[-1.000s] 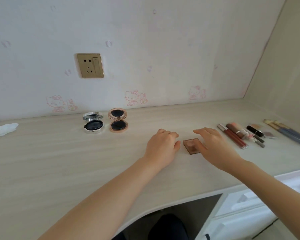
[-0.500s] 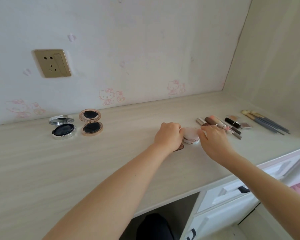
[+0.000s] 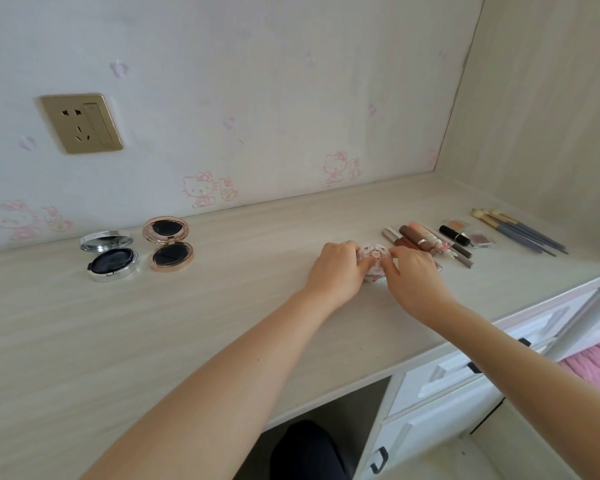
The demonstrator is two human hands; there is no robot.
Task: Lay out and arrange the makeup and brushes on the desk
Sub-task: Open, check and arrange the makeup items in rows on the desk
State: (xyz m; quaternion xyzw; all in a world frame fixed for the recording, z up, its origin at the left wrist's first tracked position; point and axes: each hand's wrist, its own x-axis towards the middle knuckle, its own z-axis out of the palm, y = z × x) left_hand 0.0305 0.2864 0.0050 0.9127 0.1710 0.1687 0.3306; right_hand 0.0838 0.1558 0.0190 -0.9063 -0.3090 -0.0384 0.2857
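Wide pale desk [image 3: 153, 323] fills the shot, and both arms are stretched out over it to one spot: the little flowered pot [image 3: 373, 258], sitting on the desk about mid-depth. Left hand [image 3: 336, 271] has its fingers curled, with thumb and forefinger nipping the pot's left rim; right hand [image 3: 413, 275] is curled the same way and pinches the right rim. Whether the lid has lifted, I can't tell. Far left of the pot, the silver compact [image 3: 110, 256] lies open, and the gold compact [image 3: 169, 244] lies open just beside it, on the pot's side. Far right of the pot, the brushes [image 3: 520, 232] lie in a tidy fan. Just right of the pot is the row of tubes [image 3: 420, 237], then a black lipstick [image 3: 456, 235], then a tiny pan [image 3: 482, 239] beyond it. My read: this is the pot's turn, most likely being prised open like the two compacts. Next comes a steady two-handed pull at the rim, base kept flat, then a place chosen in the bare stretch left of the pot.
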